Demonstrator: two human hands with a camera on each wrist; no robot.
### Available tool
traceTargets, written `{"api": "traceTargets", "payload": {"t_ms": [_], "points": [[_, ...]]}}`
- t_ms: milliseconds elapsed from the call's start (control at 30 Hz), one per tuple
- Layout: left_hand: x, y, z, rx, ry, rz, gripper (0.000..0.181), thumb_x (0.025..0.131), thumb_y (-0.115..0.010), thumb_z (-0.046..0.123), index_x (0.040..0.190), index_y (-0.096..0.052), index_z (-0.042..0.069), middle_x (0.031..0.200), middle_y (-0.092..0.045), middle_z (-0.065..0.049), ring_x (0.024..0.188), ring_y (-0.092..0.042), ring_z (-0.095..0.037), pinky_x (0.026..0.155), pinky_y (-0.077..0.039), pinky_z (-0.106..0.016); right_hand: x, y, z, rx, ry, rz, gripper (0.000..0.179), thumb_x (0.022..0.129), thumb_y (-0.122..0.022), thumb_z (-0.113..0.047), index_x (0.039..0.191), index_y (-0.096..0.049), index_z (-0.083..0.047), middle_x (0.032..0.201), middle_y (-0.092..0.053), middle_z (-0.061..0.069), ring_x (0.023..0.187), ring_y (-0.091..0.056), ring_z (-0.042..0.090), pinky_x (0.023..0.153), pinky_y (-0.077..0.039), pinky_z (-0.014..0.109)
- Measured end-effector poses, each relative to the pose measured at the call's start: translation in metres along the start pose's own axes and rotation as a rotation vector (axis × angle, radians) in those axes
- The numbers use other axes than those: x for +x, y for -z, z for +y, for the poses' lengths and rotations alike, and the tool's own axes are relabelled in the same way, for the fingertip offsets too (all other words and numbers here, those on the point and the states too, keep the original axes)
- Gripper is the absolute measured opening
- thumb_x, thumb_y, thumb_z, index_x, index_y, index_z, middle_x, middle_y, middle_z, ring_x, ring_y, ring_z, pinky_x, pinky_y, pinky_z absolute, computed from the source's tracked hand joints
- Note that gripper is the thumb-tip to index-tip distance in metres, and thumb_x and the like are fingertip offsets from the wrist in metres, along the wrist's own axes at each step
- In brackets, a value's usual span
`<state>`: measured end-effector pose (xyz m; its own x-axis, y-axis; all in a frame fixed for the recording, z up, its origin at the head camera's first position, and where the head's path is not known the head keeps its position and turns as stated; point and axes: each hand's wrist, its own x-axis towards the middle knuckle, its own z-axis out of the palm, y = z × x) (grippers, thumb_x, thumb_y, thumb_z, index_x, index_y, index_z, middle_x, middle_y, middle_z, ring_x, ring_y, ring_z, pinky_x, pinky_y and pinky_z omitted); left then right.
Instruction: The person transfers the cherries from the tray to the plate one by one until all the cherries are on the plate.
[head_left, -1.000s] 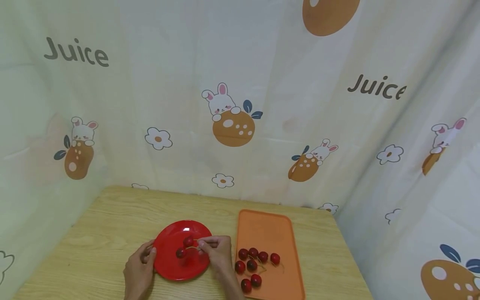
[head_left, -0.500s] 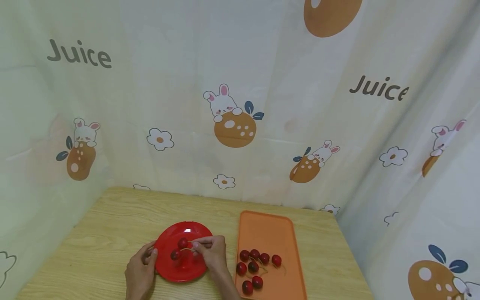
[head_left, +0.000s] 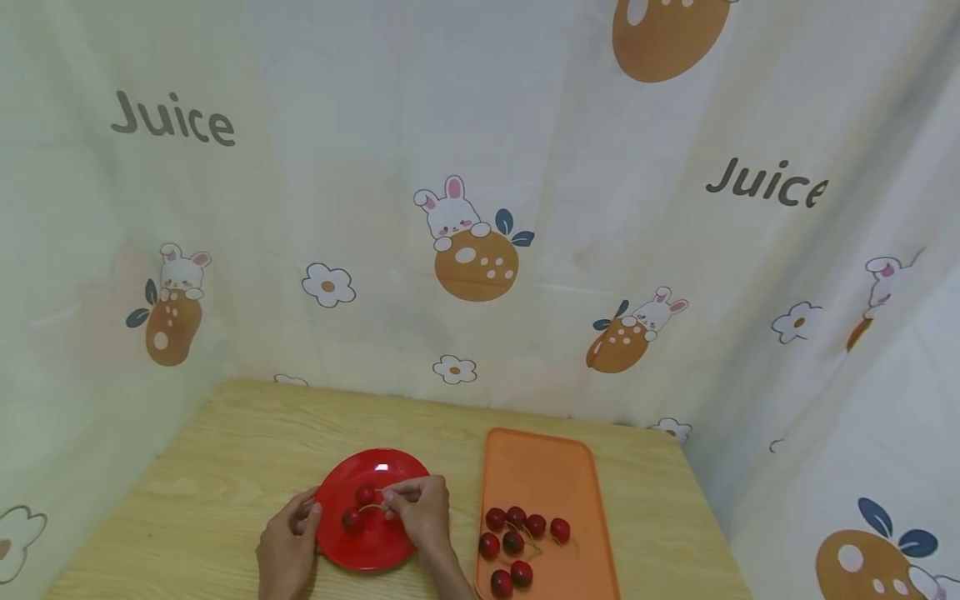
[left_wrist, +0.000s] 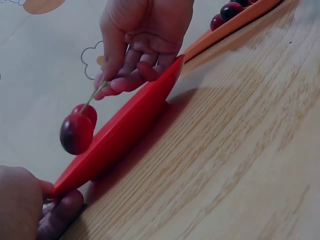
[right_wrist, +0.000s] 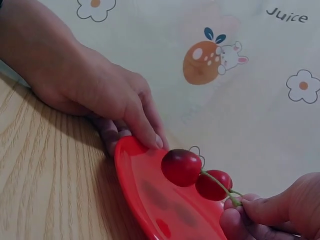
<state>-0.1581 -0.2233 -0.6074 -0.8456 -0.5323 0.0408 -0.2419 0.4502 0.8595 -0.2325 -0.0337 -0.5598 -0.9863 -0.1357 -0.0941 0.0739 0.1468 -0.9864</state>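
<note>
A round red plate (head_left: 367,550) sits on the wooden table. My left hand (head_left: 288,546) grips its left rim, thumb on top and fingers beneath, as the right wrist view shows. Over the plate, my right hand (head_left: 423,512) pinches the joined green stems (right_wrist: 220,180) of a pair of cherries. One cherry (left_wrist: 76,134) is dark on one side; the other cherry (right_wrist: 214,185) is plain red and partly behind it in the left wrist view. Both hang close above the plate, whose surface mirrors them.
An orange tray (head_left: 536,467) stands to the right of the plate. Several cherries (head_left: 513,542) with stems lie on its nearer half. Behind the wooden table (head_left: 255,425) hangs a pale printed curtain (head_left: 360,208), which also runs along both sides.
My right hand has carried the cherry pair leftward over the plate and slightly lower. The left hand keeps its grip on the rim. The whole head view has shifted a little.
</note>
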Motion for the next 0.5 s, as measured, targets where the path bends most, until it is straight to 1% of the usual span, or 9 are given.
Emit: {"api": "traceTargets", "payload": {"t_ms": [100,133,333,367,433,500], "points": [[-0.001,-0.001,-0.002,-0.002,-0.001,0.004,0.036,0.110,-0.063,0.015,0.145,-0.068,0.006,0.124,-0.079,-0.024,0.081,-0.069,-0.011,0.069,-0.047,-0.024,0.001,-0.004,0.001,-0.008,-0.015,-0.002,0.007,0.090,-0.082,0.006,0.092,-0.086,0.000,0.074,-0.081,0.009,0.058,-0.071,0.009,0.062,-0.061,0.024],[-0.001,-0.002,-0.002,-0.003,0.002,0.002,0.036,0.110,-0.063,0.015,0.145,-0.068,0.006,0.124,-0.079,-0.024,0.082,-0.069,-0.011,0.068,-0.047,-0.024,0.001,-0.005,0.002,-0.013,-0.005,-0.004,0.007,0.090,-0.082,0.007,0.092,-0.085,0.001,0.074,-0.081,0.010,0.058,-0.072,0.009,0.062,-0.062,0.025],[0.001,-0.003,-0.004,-0.012,0.012,-0.002,0.037,0.111,-0.062,0.016,0.146,-0.067,0.006,0.126,-0.078,-0.025,0.085,-0.071,-0.012,0.068,-0.050,-0.022,0.007,-0.011,0.006,-0.020,-0.006,-0.006,0.009,0.090,-0.082,0.007,0.090,-0.086,-0.001,0.071,-0.080,0.006,0.057,-0.070,0.008,0.062,-0.061,0.025],[0.001,-0.003,-0.004,-0.012,0.009,0.000,0.037,0.111,-0.062,0.015,0.146,-0.067,0.005,0.126,-0.078,-0.025,0.085,-0.072,-0.012,0.069,-0.050,-0.023,0.008,-0.012,0.006,-0.018,-0.015,-0.005,0.009,0.090,-0.083,0.006,0.089,-0.086,-0.002,0.071,-0.079,0.005,0.057,-0.070,0.008,0.062,-0.061,0.025],[0.000,-0.002,-0.003,-0.008,0.009,0.005,0.037,0.111,-0.062,0.016,0.145,-0.067,0.006,0.125,-0.079,-0.024,0.085,-0.072,-0.012,0.070,-0.050,-0.023,0.008,-0.014,0.008,-0.034,0.005,-0.008,0.009,0.090,-0.083,0.007,0.089,-0.086,-0.002,0.070,-0.079,0.005,0.057,-0.070,0.008,0.061,-0.061,0.026],[0.000,-0.002,-0.002,-0.007,0.011,0.010,0.036,0.110,-0.063,0.015,0.145,-0.068,0.006,0.125,-0.079,-0.024,0.085,-0.072,-0.012,0.070,-0.050,-0.022,0.009,-0.015,0.009,-0.043,0.002,-0.009,0.010,0.089,-0.083,0.007,0.088,-0.086,-0.002,0.069,-0.079,0.004,0.057,-0.070,0.008,0.061,-0.061,0.025]]}}
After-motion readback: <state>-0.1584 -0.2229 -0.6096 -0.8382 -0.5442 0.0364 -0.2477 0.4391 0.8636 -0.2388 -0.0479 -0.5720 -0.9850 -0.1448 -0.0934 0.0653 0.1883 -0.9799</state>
